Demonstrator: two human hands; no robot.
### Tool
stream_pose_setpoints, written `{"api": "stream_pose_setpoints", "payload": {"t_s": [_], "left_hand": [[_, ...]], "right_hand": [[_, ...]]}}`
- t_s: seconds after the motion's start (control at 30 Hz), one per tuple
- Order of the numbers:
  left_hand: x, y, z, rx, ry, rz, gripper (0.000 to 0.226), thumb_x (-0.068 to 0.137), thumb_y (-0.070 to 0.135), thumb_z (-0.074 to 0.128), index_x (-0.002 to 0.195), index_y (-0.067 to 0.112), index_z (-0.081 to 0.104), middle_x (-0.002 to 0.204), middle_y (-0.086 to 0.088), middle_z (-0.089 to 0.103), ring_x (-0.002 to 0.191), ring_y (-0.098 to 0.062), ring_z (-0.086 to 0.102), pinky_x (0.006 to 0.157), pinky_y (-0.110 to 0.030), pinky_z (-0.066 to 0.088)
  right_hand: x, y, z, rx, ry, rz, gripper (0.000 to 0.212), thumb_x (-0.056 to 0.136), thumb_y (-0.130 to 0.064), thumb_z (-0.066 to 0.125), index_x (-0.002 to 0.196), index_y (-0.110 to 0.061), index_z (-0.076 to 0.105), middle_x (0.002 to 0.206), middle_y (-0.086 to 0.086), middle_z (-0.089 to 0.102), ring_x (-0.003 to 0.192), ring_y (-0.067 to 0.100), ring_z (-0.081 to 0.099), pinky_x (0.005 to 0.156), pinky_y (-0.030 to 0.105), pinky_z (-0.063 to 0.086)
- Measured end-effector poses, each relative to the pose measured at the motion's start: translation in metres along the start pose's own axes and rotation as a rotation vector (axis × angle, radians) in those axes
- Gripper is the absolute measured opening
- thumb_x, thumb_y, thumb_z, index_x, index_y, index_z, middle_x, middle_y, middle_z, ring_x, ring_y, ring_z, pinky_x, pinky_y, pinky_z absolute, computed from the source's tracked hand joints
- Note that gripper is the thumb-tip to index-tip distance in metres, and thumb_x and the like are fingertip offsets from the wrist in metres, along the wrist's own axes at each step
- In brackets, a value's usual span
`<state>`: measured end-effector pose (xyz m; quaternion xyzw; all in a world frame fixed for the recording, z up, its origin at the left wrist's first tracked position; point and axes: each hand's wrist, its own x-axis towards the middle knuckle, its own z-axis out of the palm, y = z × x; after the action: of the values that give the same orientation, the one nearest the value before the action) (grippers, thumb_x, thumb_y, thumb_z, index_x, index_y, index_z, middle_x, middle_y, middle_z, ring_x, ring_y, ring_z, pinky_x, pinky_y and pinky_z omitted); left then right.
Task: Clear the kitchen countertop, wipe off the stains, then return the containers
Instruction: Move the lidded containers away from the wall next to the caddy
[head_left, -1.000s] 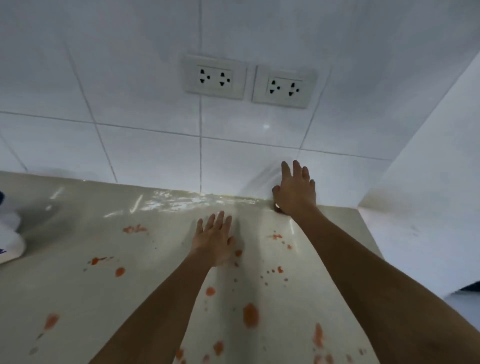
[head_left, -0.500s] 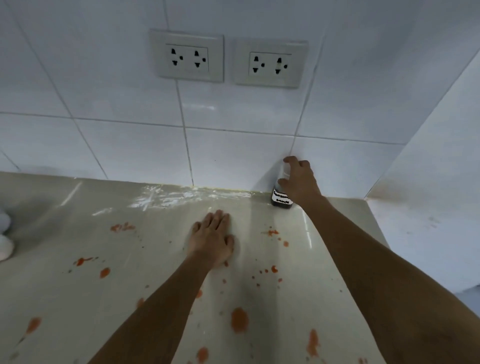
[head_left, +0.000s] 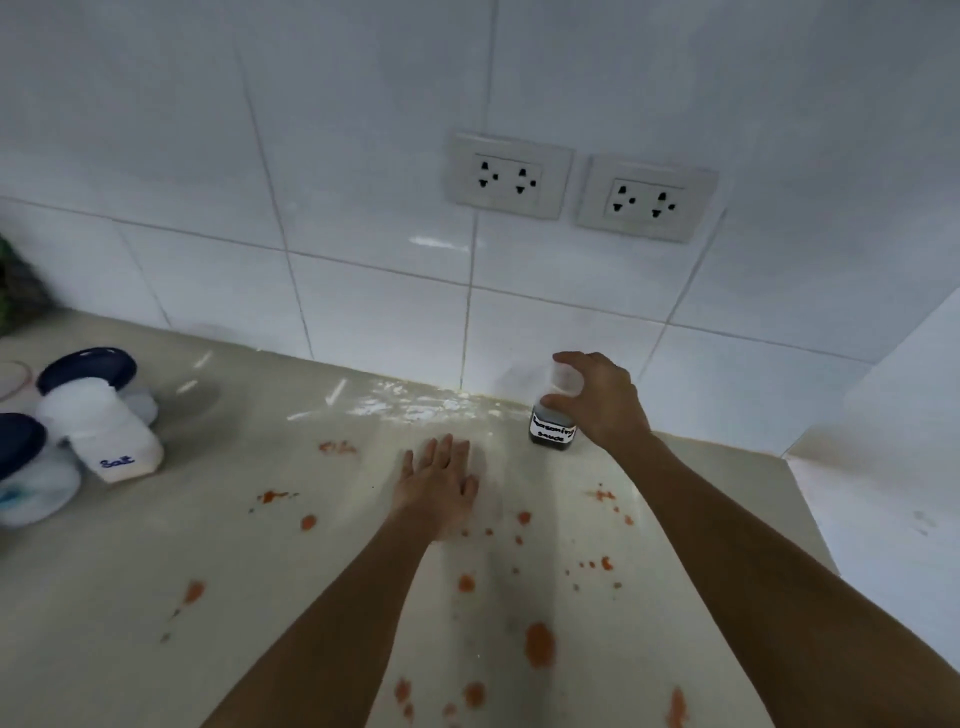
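Note:
A small clear bottle of dark sauce (head_left: 552, 431) with a hand-written white label stands on the pale countertop (head_left: 156, 597) against the tiled wall. My right hand (head_left: 597, 397) is closed around its upper part from the right. My left hand (head_left: 439, 483) lies flat on the counter, palm down and fingers apart, to the left of the bottle and holding nothing. Orange-red stains (head_left: 539, 643) are spattered over the counter around and in front of both hands.
At the left edge stand a white jar labelled "Salt" (head_left: 104, 431) with a dark blue lid and other blue-lidded containers (head_left: 31, 467). Two wall sockets (head_left: 579, 187) sit above the bottle. A white side wall (head_left: 893, 467) closes the counter's right end.
My right hand has closed around the sauce bottle, which was hidden behind it a second ago. The view has swung left, bringing the jars into sight. My left hand stays flat.

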<state>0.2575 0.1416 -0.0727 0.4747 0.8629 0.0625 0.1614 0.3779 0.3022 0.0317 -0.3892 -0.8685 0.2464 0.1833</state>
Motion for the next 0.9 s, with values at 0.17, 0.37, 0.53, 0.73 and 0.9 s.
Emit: {"api": "stream_pose_setpoints", "payload": {"t_s": [0.17, 0.37, 0.53, 0.73, 0.9], "left_hand": [[-0.066, -0.108, -0.014, -0.024, 0.094, -0.232, 0.058, 0.100, 0.039, 0.020, 0.152, 0.019, 0.004, 0.160, -0.004, -0.002, 0.147, -0.020, -0.005, 0.119, -0.044, -0.004], [-0.150, -0.225, -0.030, -0.015, 0.186, -0.403, 0.055, 0.100, 0.040, 0.016, 0.151, 0.021, 0.011, 0.160, -0.003, 0.003, 0.147, -0.020, -0.003, 0.119, -0.043, -0.004], [-0.195, -0.283, -0.024, -0.040, 0.195, -0.492, 0.053, 0.098, 0.036, 0.020, 0.150, 0.025, 0.015, 0.160, -0.002, 0.008, 0.147, -0.020, 0.001, 0.118, -0.043, -0.001], [-0.225, -0.315, -0.006, -0.090, 0.281, -0.523, 0.075, 0.079, 0.045, 0.004, 0.149, 0.026, 0.023, 0.159, -0.003, 0.015, 0.147, -0.023, 0.008, 0.117, -0.044, 0.002], [-0.228, -0.319, 0.003, -0.124, 0.268, -0.479, 0.087, 0.069, 0.052, -0.007, 0.150, 0.031, 0.018, 0.160, -0.001, 0.007, 0.147, -0.022, 0.001, 0.117, -0.043, 0.000]], "right_hand": [[-0.018, -0.084, 0.067, 0.161, -0.050, -0.101, 0.057, 0.072, -0.028, 0.081, 0.125, -0.026, 0.059, 0.129, -0.001, 0.057, 0.119, 0.018, 0.053, 0.100, 0.032, 0.042], [-0.047, -0.189, 0.146, 0.222, -0.182, -0.238, 0.057, 0.071, -0.027, 0.081, 0.124, -0.026, 0.060, 0.129, -0.003, 0.058, 0.119, 0.017, 0.054, 0.102, 0.030, 0.041], [-0.070, -0.264, 0.199, 0.185, -0.289, -0.357, 0.059, 0.072, -0.027, 0.080, 0.127, -0.025, 0.059, 0.131, -0.001, 0.057, 0.120, 0.018, 0.052, 0.103, 0.031, 0.040], [-0.084, -0.329, 0.243, 0.128, -0.357, -0.423, 0.063, 0.072, -0.023, 0.079, 0.130, -0.022, 0.056, 0.135, 0.001, 0.055, 0.121, 0.020, 0.051, 0.098, 0.028, 0.039], [-0.093, -0.352, 0.267, 0.114, -0.373, -0.447, 0.060, 0.071, -0.016, 0.079, 0.128, -0.020, 0.059, 0.134, 0.002, 0.057, 0.121, 0.021, 0.053, 0.100, 0.031, 0.042]]}}
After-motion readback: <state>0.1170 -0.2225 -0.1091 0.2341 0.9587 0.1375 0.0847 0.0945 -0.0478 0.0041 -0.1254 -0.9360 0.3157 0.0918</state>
